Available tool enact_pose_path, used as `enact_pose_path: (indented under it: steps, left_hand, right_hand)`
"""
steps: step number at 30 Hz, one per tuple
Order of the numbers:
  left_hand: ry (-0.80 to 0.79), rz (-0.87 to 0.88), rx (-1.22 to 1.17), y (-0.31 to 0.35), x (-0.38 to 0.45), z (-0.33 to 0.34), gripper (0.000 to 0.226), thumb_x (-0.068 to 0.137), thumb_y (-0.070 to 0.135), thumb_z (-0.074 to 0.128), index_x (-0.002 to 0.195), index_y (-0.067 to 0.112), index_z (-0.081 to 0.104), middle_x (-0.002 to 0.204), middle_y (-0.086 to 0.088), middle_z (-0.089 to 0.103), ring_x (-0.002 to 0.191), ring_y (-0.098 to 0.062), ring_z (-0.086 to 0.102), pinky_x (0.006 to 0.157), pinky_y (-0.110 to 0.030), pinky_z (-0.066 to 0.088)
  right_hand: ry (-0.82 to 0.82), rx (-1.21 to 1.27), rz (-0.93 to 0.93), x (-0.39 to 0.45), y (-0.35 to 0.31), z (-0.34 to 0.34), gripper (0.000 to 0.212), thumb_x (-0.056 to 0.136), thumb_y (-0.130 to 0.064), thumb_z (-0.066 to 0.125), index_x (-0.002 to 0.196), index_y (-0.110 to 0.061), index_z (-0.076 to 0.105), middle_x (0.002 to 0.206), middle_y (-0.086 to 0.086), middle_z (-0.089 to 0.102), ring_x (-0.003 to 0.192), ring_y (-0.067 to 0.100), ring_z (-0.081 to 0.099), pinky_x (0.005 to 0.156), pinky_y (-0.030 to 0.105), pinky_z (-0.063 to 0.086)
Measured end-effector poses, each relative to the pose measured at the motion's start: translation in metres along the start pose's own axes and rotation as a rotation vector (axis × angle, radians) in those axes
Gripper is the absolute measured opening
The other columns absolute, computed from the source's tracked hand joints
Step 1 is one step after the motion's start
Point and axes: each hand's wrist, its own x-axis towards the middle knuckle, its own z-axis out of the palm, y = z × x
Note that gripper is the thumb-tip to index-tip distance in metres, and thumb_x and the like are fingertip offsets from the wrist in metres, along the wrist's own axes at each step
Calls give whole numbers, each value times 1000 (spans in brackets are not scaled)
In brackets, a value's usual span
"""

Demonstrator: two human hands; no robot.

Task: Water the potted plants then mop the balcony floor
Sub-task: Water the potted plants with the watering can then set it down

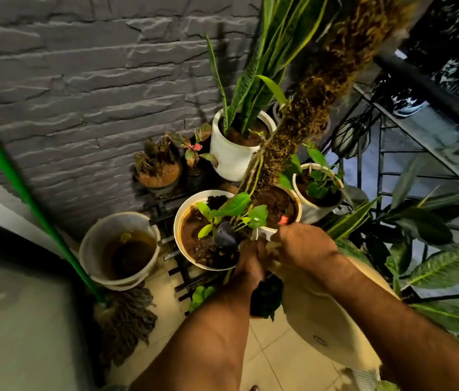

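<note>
My left hand [251,261] is closed round something dark at the near rim of the wide cream pot [179,221], which I take as the landmark; a dark, rounded nozzle-like shape [224,235] juts from that grip over the pot's wet, lumpy brown soil, though blur keeps me from telling what the object is. My right hand [299,244] sits just right of the left, fingers curled inward at the rim of the neighbouring round pot [297,210]; what they pinch, if anything, I cannot tell. A beige cloth [324,320], coarse in weave with a frayed lower edge, hangs beneath my right forearm. From the neighbouring pot a shaggy brown moss pole [318,88] rises steeply up and right, with glossy heart-shaped leaves [234,206] spreading over the landmark pot. Beyond it stands a tall ribbed white pot [229,156] holding stiff, sword-shaped mottled leaves; left of that, a small dark pot [159,176] of dry brown stubs. Right of the moss-pole pot is another ribbed white pot [311,207] with small round leaves. Left of the landmark pot, on the pale tiled floor [276,359], sits a cream bucket [118,246] of murky brown water, and beside it a stringy grey-brown mop head [126,320] on a smooth green handle [22,187]. Behind all runs a rough grey stone-textured wall [81,80]; to the right, a dark metal railing [431,88].
</note>
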Motion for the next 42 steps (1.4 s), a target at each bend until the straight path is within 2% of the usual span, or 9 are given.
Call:
enact_pose_path:
  steps: [1, 3, 10, 22, 26, 30, 34, 38, 42]
  left_hand:
    - [-63, -69, 36, 2, -6, 5, 34, 82, 19, 64, 111, 3, 59, 93, -9, 69, 62, 0, 64, 63, -15, 50]
    - [271, 101, 349, -28, 10, 21, 36, 60, 20, 75, 93, 12, 63, 70, -5, 66, 60, -24, 65, 59, -24, 50]
    - [318, 443, 880, -3, -6, 69, 49, 71, 16, 34, 115, -3, 45, 82, -14, 64, 85, -28, 51, 79, -33, 54]
    - [215, 480, 955, 61, 13, 159, 41, 81, 8, 32, 117, -3, 49, 87, -18, 70, 81, -35, 68, 84, -48, 55]
    - [221, 577, 1037, 97, 15, 184, 41, 75, 10, 35, 114, 1, 43, 74, -11, 67, 68, -30, 66, 87, -40, 38]
    - [158, 661, 1120, 121, 28, 205, 44, 74, 10, 46, 117, 1, 42, 72, -10, 65, 65, -30, 64, 79, -38, 54]
    - [257, 781, 1173, 152, 48, 225, 42, 74, 7, 41, 114, -2, 49, 69, -11, 65, 60, -31, 63, 82, -40, 38]
    - [207, 816, 1148, 176, 70, 241, 55, 62, 1, 62, 116, -6, 51, 69, -10, 64, 60, -31, 62, 80, -38, 48]
    - [127, 751, 1047, 211, 92, 260, 42, 75, 4, 44, 115, -5, 53, 69, -12, 65, 59, -32, 62, 69, -34, 52]
  right_hand:
    - [7, 33, 5, -7, 5, 4, 49, 86, -56, 42, 104, -18, 66, 103, 10, 69, 98, 34, 68, 75, 38, 52]
    - [17, 69, 18, -24, 16, 10, 45, 86, -54, 46, 103, -17, 65, 104, 11, 68, 99, 35, 66, 74, 37, 48]
    - [67, 86, 55, -76, 60, 21, 49, 90, -56, 46, 107, -11, 58, 114, 14, 63, 106, 36, 62, 81, 39, 46]
    - [241, 102, 140, -159, 154, 33, 31, 93, -40, 55, 112, -16, 62, 111, 13, 66, 105, 36, 64, 85, 41, 50]
    - [287, 126, 200, -179, 183, 34, 31, 93, -42, 55, 106, -15, 62, 109, 13, 67, 103, 36, 65, 81, 42, 51]
    - [344, 131, 257, -193, 211, 32, 34, 92, -45, 55, 113, -20, 65, 107, 10, 68, 101, 35, 66, 79, 42, 52]
    - [400, 125, 301, -197, 238, 22, 29, 90, -42, 58, 108, -20, 65, 100, 10, 69, 94, 33, 68, 73, 41, 51]
    - [409, 148, 349, -196, 264, 6, 24, 90, -37, 59, 97, -15, 60, 94, 10, 66, 87, 33, 66, 68, 41, 48]
    - [419, 156, 387, -183, 296, -14, 24, 92, -38, 60, 87, -18, 47, 93, 9, 63, 86, 32, 64, 69, 40, 47]
